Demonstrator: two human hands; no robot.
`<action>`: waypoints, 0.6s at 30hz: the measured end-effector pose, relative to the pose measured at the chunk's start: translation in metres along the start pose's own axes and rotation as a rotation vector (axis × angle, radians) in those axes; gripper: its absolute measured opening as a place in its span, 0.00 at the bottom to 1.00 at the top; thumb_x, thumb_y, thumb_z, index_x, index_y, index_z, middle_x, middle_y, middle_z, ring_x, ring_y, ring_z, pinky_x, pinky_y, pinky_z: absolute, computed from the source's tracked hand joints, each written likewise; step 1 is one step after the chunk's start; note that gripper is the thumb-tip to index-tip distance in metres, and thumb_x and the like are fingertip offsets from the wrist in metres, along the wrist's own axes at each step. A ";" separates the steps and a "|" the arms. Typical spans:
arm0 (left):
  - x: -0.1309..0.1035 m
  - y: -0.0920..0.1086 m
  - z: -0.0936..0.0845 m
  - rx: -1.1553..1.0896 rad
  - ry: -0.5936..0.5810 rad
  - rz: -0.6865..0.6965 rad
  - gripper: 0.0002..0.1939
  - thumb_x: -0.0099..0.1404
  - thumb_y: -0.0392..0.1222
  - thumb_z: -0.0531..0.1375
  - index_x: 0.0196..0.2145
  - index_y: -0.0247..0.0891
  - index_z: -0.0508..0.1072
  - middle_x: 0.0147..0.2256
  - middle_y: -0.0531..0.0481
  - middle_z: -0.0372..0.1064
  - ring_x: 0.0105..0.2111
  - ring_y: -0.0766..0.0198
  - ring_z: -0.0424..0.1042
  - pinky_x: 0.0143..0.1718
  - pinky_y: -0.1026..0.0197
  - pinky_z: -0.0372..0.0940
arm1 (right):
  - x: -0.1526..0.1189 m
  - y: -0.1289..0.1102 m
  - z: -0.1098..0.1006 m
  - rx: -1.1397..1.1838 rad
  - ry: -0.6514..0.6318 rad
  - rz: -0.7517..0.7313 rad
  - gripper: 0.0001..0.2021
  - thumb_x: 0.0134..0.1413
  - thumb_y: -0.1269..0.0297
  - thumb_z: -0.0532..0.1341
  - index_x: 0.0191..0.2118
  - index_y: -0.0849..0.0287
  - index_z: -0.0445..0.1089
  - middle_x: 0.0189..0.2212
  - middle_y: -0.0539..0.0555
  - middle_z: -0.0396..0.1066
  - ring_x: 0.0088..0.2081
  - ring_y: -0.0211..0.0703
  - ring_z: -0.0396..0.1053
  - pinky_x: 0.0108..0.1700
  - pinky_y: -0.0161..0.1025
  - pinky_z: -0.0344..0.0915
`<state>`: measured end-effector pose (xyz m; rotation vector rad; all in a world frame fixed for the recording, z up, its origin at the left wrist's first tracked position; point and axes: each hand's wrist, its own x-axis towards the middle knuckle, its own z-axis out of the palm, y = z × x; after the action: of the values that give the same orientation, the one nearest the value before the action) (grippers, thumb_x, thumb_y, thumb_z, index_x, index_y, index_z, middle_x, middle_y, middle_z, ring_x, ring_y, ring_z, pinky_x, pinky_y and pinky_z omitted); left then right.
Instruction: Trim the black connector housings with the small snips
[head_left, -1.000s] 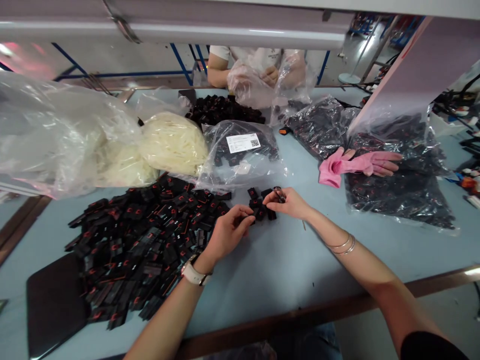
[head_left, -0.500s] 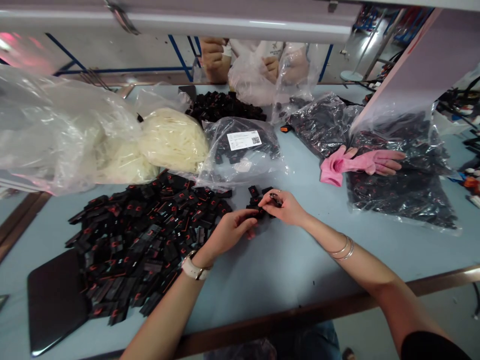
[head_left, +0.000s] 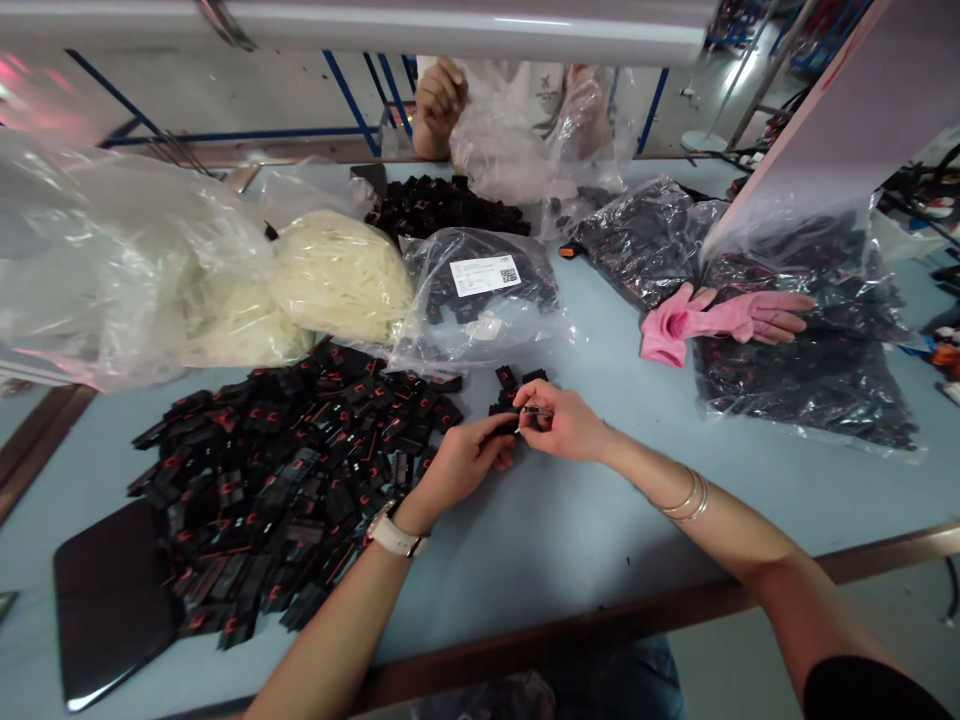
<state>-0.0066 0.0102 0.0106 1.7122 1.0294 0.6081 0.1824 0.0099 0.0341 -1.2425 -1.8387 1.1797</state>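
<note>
My left hand (head_left: 466, 460) is closed on a small black part (head_left: 504, 428), thumb and fingers pinching it. Beside it, my right hand (head_left: 561, 422) is closed round something small and dark near the fingertips, too small to make out. The two hands nearly meet above the blue-grey table. Just behind them lie a few black parts (head_left: 506, 377). A large heap of black parts (head_left: 277, 480) with orange-red marks spreads to the left of my left hand.
Bags of pale yellow pieces (head_left: 341, 275) stand at the back left. A labelled clear bag (head_left: 480, 300) lies ahead. Pink gloves (head_left: 720, 320) rest on bags of black parts (head_left: 810, 385) at right. A black tray (head_left: 112, 605) is front left. Another person's hand (head_left: 441, 95) shows across the table.
My right hand has drawn its fingertips closer to the part in my left hand. Across the table, the other person's hands have moved with the clear bag. The camera view has shifted slightly.
</note>
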 end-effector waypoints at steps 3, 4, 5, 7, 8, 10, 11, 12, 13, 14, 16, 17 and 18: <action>0.000 -0.001 0.001 0.030 0.008 0.002 0.15 0.63 0.42 0.53 0.46 0.36 0.71 0.23 0.53 0.72 0.20 0.66 0.71 0.25 0.65 0.68 | -0.002 -0.004 0.001 -0.111 0.018 -0.020 0.12 0.45 0.71 0.57 0.39 0.55 0.61 0.25 0.44 0.69 0.22 0.30 0.61 0.30 0.31 0.58; 0.000 -0.001 0.002 0.041 0.009 0.004 0.15 0.63 0.43 0.53 0.46 0.36 0.71 0.22 0.53 0.72 0.20 0.66 0.71 0.25 0.65 0.67 | -0.002 -0.005 0.001 -0.140 0.014 -0.029 0.12 0.45 0.72 0.57 0.39 0.55 0.61 0.26 0.45 0.69 0.23 0.31 0.62 0.30 0.31 0.59; -0.001 -0.001 0.002 0.053 0.009 0.008 0.16 0.63 0.43 0.53 0.46 0.36 0.71 0.22 0.53 0.72 0.20 0.66 0.71 0.25 0.65 0.67 | -0.003 -0.005 0.002 -0.166 0.009 -0.039 0.13 0.46 0.72 0.56 0.40 0.55 0.61 0.26 0.45 0.70 0.24 0.32 0.63 0.31 0.31 0.59; -0.001 0.001 0.002 0.081 0.015 0.018 0.15 0.63 0.43 0.53 0.46 0.36 0.71 0.22 0.53 0.72 0.20 0.66 0.70 0.25 0.66 0.66 | -0.003 -0.006 0.002 -0.222 -0.005 -0.059 0.14 0.46 0.72 0.56 0.41 0.55 0.60 0.28 0.46 0.71 0.25 0.33 0.65 0.32 0.32 0.59; -0.001 0.002 0.002 0.095 0.017 0.023 0.15 0.63 0.42 0.53 0.45 0.35 0.71 0.22 0.53 0.71 0.20 0.66 0.70 0.25 0.66 0.66 | -0.004 -0.006 0.002 -0.251 -0.011 -0.070 0.14 0.46 0.72 0.56 0.41 0.55 0.60 0.29 0.47 0.72 0.26 0.34 0.66 0.32 0.32 0.60; -0.002 0.005 0.002 0.124 0.021 0.034 0.15 0.63 0.40 0.53 0.45 0.35 0.72 0.22 0.53 0.71 0.20 0.66 0.70 0.25 0.66 0.65 | -0.005 -0.007 0.002 -0.319 -0.025 -0.094 0.15 0.45 0.73 0.56 0.42 0.55 0.60 0.31 0.48 0.72 0.29 0.35 0.68 0.32 0.32 0.60; -0.002 0.006 0.002 0.139 0.020 0.040 0.14 0.62 0.38 0.52 0.44 0.35 0.72 0.22 0.53 0.71 0.20 0.66 0.70 0.25 0.66 0.65 | -0.005 -0.008 0.002 -0.362 -0.037 -0.109 0.16 0.46 0.73 0.56 0.43 0.55 0.60 0.31 0.48 0.72 0.30 0.36 0.68 0.32 0.32 0.59; -0.002 0.006 0.002 0.155 0.017 0.044 0.14 0.62 0.37 0.52 0.43 0.35 0.72 0.22 0.53 0.71 0.20 0.67 0.69 0.26 0.67 0.64 | -0.005 -0.008 0.003 -0.410 -0.049 -0.127 0.16 0.46 0.74 0.56 0.43 0.55 0.59 0.31 0.48 0.72 0.31 0.37 0.69 0.32 0.32 0.58; -0.003 0.006 0.002 0.170 0.014 0.048 0.14 0.61 0.35 0.52 0.42 0.35 0.73 0.21 0.54 0.71 0.20 0.67 0.69 0.26 0.67 0.64 | -0.006 -0.009 0.003 -0.463 -0.061 -0.147 0.16 0.47 0.74 0.56 0.44 0.55 0.59 0.31 0.48 0.72 0.31 0.38 0.69 0.31 0.33 0.57; -0.003 0.006 0.002 0.189 0.016 0.055 0.13 0.60 0.33 0.52 0.40 0.35 0.73 0.21 0.54 0.71 0.21 0.67 0.70 0.27 0.67 0.64 | -0.006 -0.010 0.004 -0.518 -0.072 -0.167 0.16 0.47 0.74 0.56 0.44 0.55 0.59 0.31 0.49 0.72 0.31 0.38 0.69 0.30 0.33 0.56; -0.003 0.005 0.002 0.226 0.032 0.076 0.12 0.58 0.32 0.52 0.35 0.35 0.74 0.22 0.53 0.71 0.22 0.66 0.70 0.28 0.67 0.63 | -0.008 -0.010 0.006 -0.626 -0.089 -0.217 0.14 0.49 0.75 0.55 0.44 0.56 0.60 0.31 0.50 0.73 0.32 0.40 0.69 0.29 0.34 0.55; -0.003 0.005 0.003 0.238 0.044 0.091 0.10 0.58 0.32 0.53 0.33 0.35 0.74 0.23 0.53 0.71 0.23 0.66 0.70 0.28 0.67 0.62 | -0.009 -0.010 0.007 -0.674 -0.093 -0.246 0.14 0.50 0.75 0.54 0.43 0.57 0.60 0.31 0.51 0.73 0.32 0.40 0.69 0.29 0.34 0.55; -0.003 0.004 0.003 0.242 0.054 0.106 0.09 0.58 0.33 0.53 0.31 0.35 0.74 0.24 0.53 0.72 0.24 0.66 0.70 0.28 0.67 0.62 | -0.009 -0.010 0.009 -0.720 -0.093 -0.278 0.13 0.52 0.76 0.53 0.43 0.57 0.60 0.32 0.52 0.74 0.32 0.40 0.69 0.29 0.35 0.55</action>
<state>-0.0041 0.0059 0.0138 1.9817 1.0909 0.6198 0.1745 -0.0034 0.0394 -1.2332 -2.5235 0.4266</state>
